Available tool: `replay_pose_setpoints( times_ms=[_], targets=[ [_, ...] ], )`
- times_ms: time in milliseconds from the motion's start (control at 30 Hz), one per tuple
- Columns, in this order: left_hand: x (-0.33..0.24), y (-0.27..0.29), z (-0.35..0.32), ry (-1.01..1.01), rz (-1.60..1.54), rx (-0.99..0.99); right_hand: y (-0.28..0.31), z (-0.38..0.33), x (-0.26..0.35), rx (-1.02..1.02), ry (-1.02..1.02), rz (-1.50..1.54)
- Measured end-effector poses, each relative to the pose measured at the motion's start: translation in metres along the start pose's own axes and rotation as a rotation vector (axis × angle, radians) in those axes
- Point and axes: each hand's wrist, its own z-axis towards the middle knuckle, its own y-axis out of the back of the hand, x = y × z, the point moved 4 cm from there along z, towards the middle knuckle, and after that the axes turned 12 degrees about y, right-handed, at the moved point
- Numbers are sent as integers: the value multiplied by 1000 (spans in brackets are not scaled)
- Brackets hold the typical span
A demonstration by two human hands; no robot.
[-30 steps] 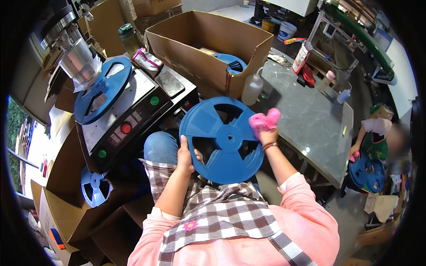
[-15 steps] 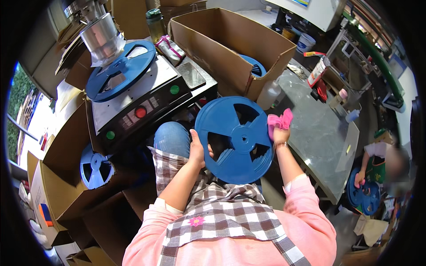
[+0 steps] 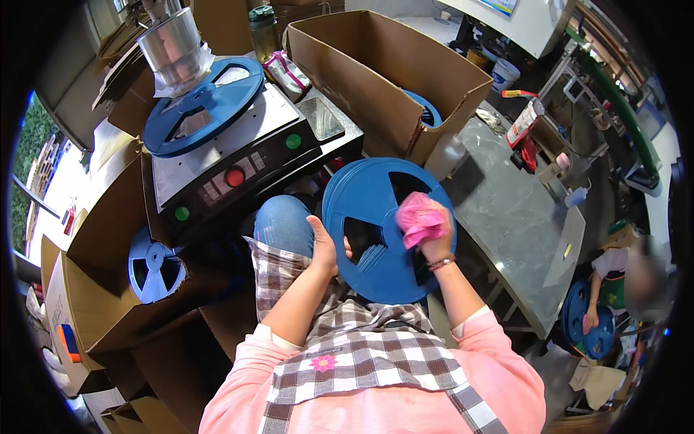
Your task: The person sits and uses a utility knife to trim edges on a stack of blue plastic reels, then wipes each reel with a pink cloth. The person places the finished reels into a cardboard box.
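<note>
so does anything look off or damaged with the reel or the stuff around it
Nothing stands out. The blue reel looks whole, held at its edge by the left hand while the right hand presses a pink cloth on its face. Another blue reel lies flat on the machine.

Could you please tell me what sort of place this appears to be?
Probably a small factory or packing workshop. A benchtop machine carries a blue reel, open cardboard boxes stand around, and the person's hands hold another blue reel with a pink cloth.

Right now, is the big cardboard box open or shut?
Open: the cardboard box has its flaps up, and a blue reel shows inside.
</note>
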Motion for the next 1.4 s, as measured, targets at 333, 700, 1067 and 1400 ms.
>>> replay_pose_setpoints(
  times_ms=[333,700,1067,1400],
  targets=[
    [2,18,13,-66,14,53,-121,46,60,447,448,-83],
    [2,21,19,8,-124,45,83,57,-47,-505,-516,490],
    [5,9,21,49,37,22,82,29,79,-110,-623,521],
    [0,-15,-10,247,-395,375,-136,36,262,759,-822,1539]
  ],
)
